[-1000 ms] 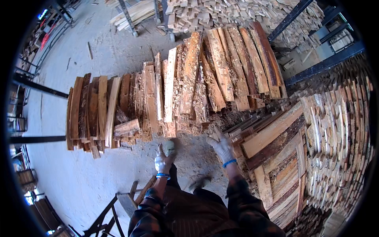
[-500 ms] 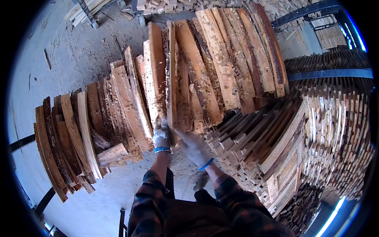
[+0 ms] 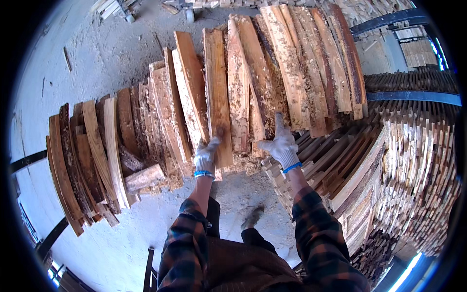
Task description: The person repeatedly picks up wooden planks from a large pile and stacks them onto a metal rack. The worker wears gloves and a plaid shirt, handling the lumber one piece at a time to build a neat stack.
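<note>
Both my hands wear white knitted gloves with blue cuffs. My left hand (image 3: 206,156) is closed on the near end of a rough wooden board (image 3: 217,80), which lies broad face up among the others. At the near end of the boards to the right, my right hand (image 3: 283,148) is open, its thumb out to the left and one finger stretched forward. It is nearest to a bark-flecked board (image 3: 258,73) and seems to hold nothing. A pale-edged board (image 3: 190,82) leans just left of the one in my left hand.
More boards (image 3: 97,141) spread in a row to the left, with a short wood block (image 3: 145,178) at their near side. Dense stacks of sawn slats (image 3: 413,165) stand at the right, beside a blue metal bar (image 3: 413,97). Wood chips litter the concrete floor (image 3: 112,53).
The board by my left hand, on its edge before, now lies flatter with its broad face showing. My right hand has moved right and forward, away from my left. The view has shifted slightly.
</note>
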Tool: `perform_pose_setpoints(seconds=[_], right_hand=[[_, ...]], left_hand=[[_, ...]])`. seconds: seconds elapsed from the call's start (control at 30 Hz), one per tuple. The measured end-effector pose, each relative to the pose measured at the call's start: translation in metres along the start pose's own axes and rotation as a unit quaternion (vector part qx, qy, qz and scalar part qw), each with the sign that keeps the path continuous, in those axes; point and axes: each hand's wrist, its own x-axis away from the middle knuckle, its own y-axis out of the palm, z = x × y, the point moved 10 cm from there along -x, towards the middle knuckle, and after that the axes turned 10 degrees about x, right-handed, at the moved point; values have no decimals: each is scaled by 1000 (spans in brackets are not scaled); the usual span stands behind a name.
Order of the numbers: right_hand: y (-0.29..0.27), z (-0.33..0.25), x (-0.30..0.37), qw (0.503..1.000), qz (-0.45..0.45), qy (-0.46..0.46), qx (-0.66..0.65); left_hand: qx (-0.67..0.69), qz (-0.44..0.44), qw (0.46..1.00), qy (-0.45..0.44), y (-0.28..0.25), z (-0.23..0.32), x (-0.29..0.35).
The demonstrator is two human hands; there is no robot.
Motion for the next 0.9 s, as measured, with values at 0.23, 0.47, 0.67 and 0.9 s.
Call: perform_pose_setpoints(seconds=[0.23, 0.47, 0.67, 0.9], right_hand=[[68, -89, 74, 955, -83, -88, -271], [93, -86, 67, 685, -212, -29, -696], [129, -69, 72, 567, -217, 103, -788], [146, -114, 87, 417, -319, 88, -846]], left_hand=[[-42, 11, 999, 27, 7, 17, 38], [-97, 69, 993, -25, 14, 34, 106], [-78, -17, 997, 11, 55, 64, 130], [-264, 37, 957, 115, 64, 123, 136]])
